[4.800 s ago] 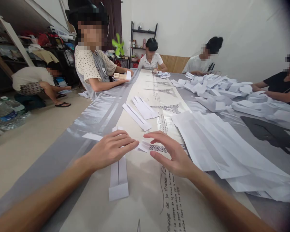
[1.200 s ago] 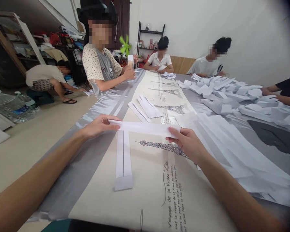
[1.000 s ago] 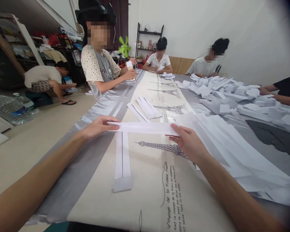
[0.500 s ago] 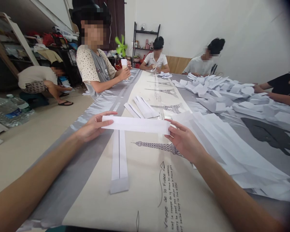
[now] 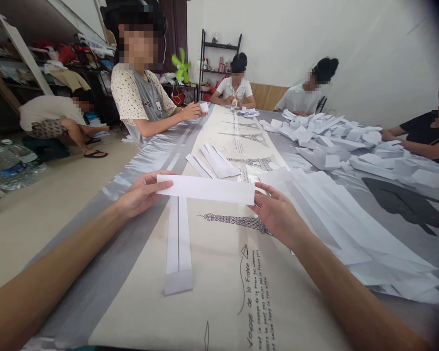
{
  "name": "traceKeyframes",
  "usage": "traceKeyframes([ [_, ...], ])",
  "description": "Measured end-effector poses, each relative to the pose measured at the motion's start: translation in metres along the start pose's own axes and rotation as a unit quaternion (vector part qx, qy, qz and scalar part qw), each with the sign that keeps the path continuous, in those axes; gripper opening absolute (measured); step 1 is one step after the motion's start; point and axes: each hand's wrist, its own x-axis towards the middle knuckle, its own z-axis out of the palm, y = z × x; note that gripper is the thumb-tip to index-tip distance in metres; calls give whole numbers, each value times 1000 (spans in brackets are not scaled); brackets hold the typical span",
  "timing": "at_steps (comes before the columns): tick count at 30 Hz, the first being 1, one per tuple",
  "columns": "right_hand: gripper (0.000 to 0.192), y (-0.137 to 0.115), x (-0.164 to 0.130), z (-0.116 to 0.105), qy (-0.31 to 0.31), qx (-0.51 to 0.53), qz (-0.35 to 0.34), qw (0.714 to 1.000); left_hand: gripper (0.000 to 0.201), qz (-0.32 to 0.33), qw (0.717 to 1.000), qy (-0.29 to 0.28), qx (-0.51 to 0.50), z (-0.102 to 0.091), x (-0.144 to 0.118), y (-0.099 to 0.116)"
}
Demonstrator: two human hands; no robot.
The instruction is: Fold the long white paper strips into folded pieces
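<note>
A home turned makeshift workshop — several people sit round a long table spread with an Eiffel Tower print cloth and heaps of folded paper, while cluttered shelves, a small fan and water bottles line the room.

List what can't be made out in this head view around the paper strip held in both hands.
- Far side of the paper strip: faces away.
- Left hand and right hand fingers behind the strip: covered by it.
- Top of the folded piece on the table: hidden behind the strip.
- Printed text on the tablecloth: cut by the bottom edge.
- Flat sheet pile: lower sheets covered.
</note>
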Motion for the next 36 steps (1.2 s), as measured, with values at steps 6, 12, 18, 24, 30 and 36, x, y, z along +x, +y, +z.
traceKeyframes([
  [6, 18, 1, 0, 2, -44, -29, -5, 999, 31, 17, 999, 0, 31, 2, 2, -4],
  [12, 32, -3, -2, 8, -35, -23, 0, 999, 28, 16, 999, 25, 26, 5, 3, -5],
  [18, 25, -6, -4, 8, -49, -72, -20, 996, 32, 10, 999, 17, 36, 5, 3, -8],
  [24, 28, -5, -6, 7, -40, -101, -26, 994, 35, 7, 999, 2, 38, 1, 4, -7],
  [30, 8, -3, -5, 3, -23, -155, -39, 987, 26, 32, 997, -18, 73, -6, 1, -4],
  [36, 20, -5, -5, 3, 24, -220, -211, 952, 15, 120, 983, -33, 132, -4, -1, 4],
])
